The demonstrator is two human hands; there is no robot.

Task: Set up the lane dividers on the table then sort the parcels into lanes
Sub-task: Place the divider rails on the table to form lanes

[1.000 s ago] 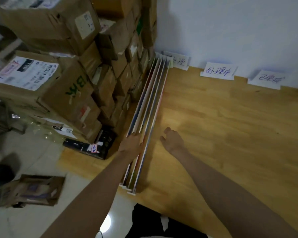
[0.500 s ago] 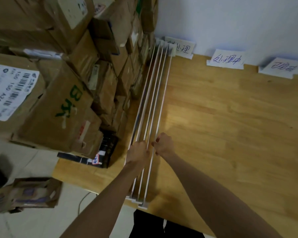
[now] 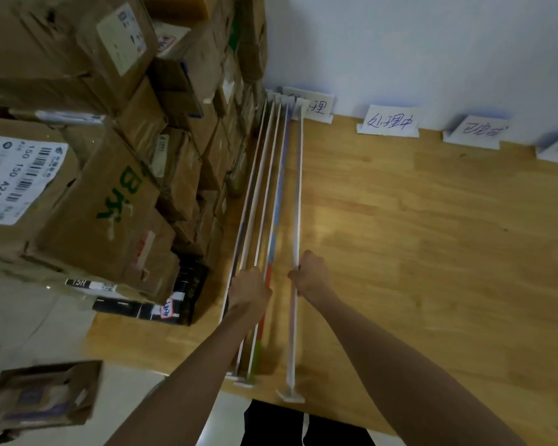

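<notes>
Wooden table stretches before us, its pale planks running back to a white wall. Along its left side stand the lane dividers, thin white boards on edge running from the near edge to the wall. Our right hand curls round the top edge of the rightmost divider, which stands a little apart from the rest, its small white foot at the table's near edge. Our left hand rests on the bunched dividers just beside it, fingers curled over their top edges; we count about 4 boards there, though they overlap and the number is hard to fix. One of these shows coloured print along its face.

Left of the dividers, stacked cardboard parcels rise in a tall pile on the table, many carrying white shipping labels, 1 marked with green letters. A dark flat box lies under the pile's near corner. Another cardboard parcel lies on the pale floor at lower left.

Against the wall stand folded paper signs with handwritten blue characters, 4 in view, the leftmost partly hidden behind the divider ends.
</notes>
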